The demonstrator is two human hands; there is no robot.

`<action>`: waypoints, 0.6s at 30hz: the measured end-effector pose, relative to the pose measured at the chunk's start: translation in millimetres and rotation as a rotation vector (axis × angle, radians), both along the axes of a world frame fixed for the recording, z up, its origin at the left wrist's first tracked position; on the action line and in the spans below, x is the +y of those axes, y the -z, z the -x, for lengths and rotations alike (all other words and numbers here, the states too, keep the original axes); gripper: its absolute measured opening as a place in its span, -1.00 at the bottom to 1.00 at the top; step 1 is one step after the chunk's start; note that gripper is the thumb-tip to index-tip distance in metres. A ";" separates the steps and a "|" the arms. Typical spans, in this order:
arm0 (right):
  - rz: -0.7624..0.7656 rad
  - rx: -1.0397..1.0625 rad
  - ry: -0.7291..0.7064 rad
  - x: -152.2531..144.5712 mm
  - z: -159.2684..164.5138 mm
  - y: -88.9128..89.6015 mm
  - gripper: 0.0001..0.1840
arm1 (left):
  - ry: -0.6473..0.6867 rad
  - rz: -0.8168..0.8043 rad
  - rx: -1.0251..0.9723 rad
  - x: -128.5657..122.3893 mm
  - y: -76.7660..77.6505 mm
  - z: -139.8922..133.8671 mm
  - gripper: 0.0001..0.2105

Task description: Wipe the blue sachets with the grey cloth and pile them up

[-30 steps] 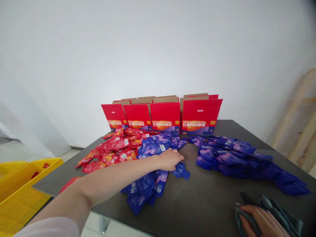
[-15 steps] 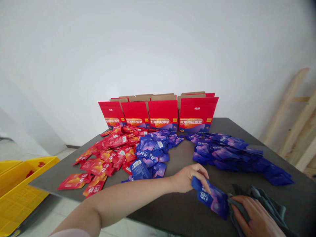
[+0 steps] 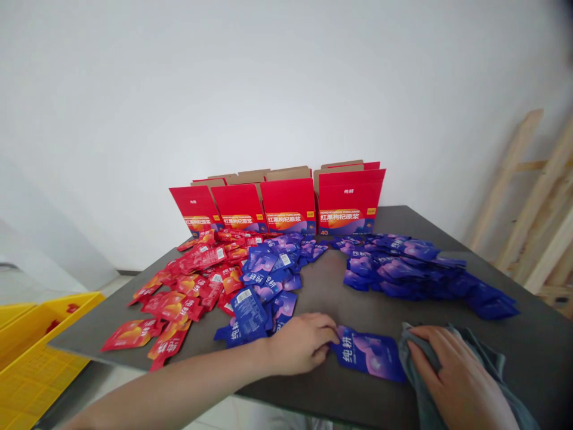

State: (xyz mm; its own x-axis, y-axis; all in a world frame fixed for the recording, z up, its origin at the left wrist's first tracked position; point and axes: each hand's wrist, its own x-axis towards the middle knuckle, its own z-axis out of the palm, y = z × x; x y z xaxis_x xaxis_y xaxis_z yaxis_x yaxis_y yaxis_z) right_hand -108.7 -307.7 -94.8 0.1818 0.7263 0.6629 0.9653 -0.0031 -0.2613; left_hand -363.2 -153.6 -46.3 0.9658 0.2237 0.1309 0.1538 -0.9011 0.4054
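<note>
A blue pouch (image 3: 369,355) with purple print lies flat near the table's front edge, its label facing up. My left hand (image 3: 304,341) pinches the spout end of this pouch between closed fingers. At the pouch's other end, my right hand (image 3: 452,370) is closed over a grey-green cloth (image 3: 481,349) bunched on the table; the cloth's edge touches the pouch. Left of my left hand is a loose heap of blue pouches (image 3: 264,280), next to a heap of red pouches (image 3: 188,292). Further back on the right, more blue pouches (image 3: 416,269) lie overlapped in a long pile.
Red cartons (image 3: 289,206) with raised flaps stand in a row at the back of the dark table (image 3: 322,292). A yellow crate (image 3: 49,346) is at the left, below the tabletop. Wooden frames (image 3: 532,209) lean against the wall at right.
My left hand has moved left and down with the pouch, which now lies flat and straighter on the table instead of tilted. My right hand and the cloth have shifted slightly away from me.
</note>
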 end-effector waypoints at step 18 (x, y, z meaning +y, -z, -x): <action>0.194 -0.180 -0.054 12.4 15.2 22.2 -0.85 | -0.079 -0.055 -0.102 -21.1 28.8 -5.9 -0.76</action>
